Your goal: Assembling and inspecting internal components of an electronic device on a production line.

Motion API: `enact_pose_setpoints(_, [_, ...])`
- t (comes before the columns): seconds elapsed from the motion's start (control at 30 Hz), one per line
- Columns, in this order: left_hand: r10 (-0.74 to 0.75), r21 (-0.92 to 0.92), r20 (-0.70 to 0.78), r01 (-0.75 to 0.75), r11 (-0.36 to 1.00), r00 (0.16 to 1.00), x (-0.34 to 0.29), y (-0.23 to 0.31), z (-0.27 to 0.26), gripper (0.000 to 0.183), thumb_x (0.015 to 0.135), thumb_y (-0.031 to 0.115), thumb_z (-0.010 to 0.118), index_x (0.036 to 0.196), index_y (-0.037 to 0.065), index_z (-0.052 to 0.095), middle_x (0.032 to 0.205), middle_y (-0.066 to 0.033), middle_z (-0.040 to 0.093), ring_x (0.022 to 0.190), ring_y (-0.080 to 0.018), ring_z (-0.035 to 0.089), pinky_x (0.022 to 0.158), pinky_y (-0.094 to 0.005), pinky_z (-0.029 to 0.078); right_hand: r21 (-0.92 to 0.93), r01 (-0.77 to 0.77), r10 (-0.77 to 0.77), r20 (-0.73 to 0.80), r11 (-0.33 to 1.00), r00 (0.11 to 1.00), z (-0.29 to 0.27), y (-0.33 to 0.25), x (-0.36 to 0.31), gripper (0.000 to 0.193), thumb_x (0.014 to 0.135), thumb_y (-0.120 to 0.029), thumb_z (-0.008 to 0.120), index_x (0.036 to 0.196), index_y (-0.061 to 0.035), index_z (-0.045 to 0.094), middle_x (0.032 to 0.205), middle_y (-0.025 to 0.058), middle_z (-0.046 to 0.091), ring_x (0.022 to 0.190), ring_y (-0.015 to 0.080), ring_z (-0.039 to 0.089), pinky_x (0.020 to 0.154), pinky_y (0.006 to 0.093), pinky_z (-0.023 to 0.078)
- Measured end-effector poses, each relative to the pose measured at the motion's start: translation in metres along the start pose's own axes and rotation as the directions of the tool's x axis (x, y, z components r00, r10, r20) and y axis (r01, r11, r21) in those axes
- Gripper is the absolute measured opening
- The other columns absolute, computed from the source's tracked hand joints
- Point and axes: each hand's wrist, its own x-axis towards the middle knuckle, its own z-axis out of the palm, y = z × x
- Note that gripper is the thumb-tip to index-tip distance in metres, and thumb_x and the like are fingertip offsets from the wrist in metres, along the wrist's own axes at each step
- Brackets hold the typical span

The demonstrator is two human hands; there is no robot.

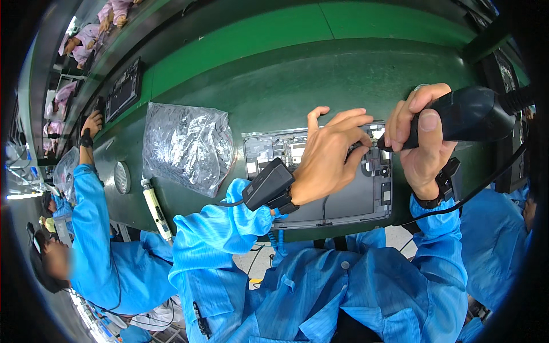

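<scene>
An opened tablet (343, 208) lies on the green bench before me, its circuit parts along the far edge and a large dark panel across the middle. My left hand (331, 148) reaches over it. Thumb and forefinger are pinched together low over the right part of the tablet; what is between them, if anything, is too small to make out. In my right hand (420, 137) is a black handheld tool (472, 114) with a thick ribbed cable end, its tapered tip at the tablet's upper right corner, close to my left fingers.
Left of the tablet lies a clear plastic bag (189, 146) of small dark parts. Beside it are a pale electric screwdriver (156, 210) and a round metal dish (122, 177). A co-worker's arm (91, 188) extends at far left, near another tablet (124, 90). A black cable (480, 191) hangs at right.
</scene>
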Motion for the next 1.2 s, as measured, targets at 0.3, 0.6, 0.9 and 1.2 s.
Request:
enact_pose_setpoints(0.3, [0.008, -0.005, 0.004, -0.008, 1.000, 1.000, 0.0005, -0.0020, 0.0017, 0.010, 0.091, 0.004, 0.080, 0.100, 0.008, 0.081, 0.141, -0.0099, 0.073, 0.145, -0.0287, 0.060, 0.120, -0.0611, 0.026, 0.004, 0.027, -0.027, 0.038, 1.000, 0.999, -0.0001, 0.0034, -0.0005, 0.029, 0.109, -0.022, 0.069, 0.114, 0.0024, 0.053, 0.068, 0.0048, 0.056, 0.050, 0.0101, 0.051, 0.049, 0.0272, 0.044])
enact_pose_setpoints(0.6, [0.011, -0.002, -0.012, -0.011, 1.000, 1.000, 0.0007, -0.0023, 0.0034, 0.009, 0.090, 0.004, 0.080, 0.099, 0.008, 0.081, 0.139, -0.0107, 0.075, 0.145, -0.0302, 0.060, 0.120, -0.0628, 0.026, -0.017, 0.020, -0.019, 0.051, 1.000, 0.999, 0.0005, 0.0030, -0.0026, 0.029, 0.109, -0.021, 0.069, 0.115, 0.0030, 0.053, 0.070, 0.0050, 0.057, 0.051, 0.0105, 0.053, 0.048, 0.0264, 0.044])
enact_pose_setpoints(0.9, [0.022, -0.006, -0.029, -0.022, 1.000, 0.999, 0.0005, -0.0014, 0.0031, 0.008, 0.089, 0.003, 0.081, 0.096, 0.007, 0.081, 0.136, -0.0114, 0.076, 0.143, -0.0313, 0.061, 0.118, -0.0633, 0.027, -0.042, 0.017, -0.015, 0.038, 0.999, 0.999, 0.0030, 0.0022, -0.0027, 0.024, 0.110, -0.017, 0.066, 0.115, 0.0033, 0.054, 0.068, 0.0045, 0.056, 0.050, 0.0106, 0.052, 0.047, 0.0264, 0.042])
enact_pose_setpoints(1.2, [0.031, -0.007, -0.043, -0.032, 0.999, 0.999, 0.0000, -0.0023, 0.0052, 0.008, 0.089, 0.003, 0.082, 0.095, 0.006, 0.080, 0.135, -0.0112, 0.076, 0.142, -0.0315, 0.063, 0.118, -0.0630, 0.028, -0.045, 0.008, -0.008, 0.007, 0.999, 1.000, 0.0069, 0.0007, -0.0016, 0.022, 0.110, -0.016, 0.065, 0.113, 0.0022, 0.053, 0.066, 0.0040, 0.056, 0.050, 0.0102, 0.051, 0.047, 0.0262, 0.042])
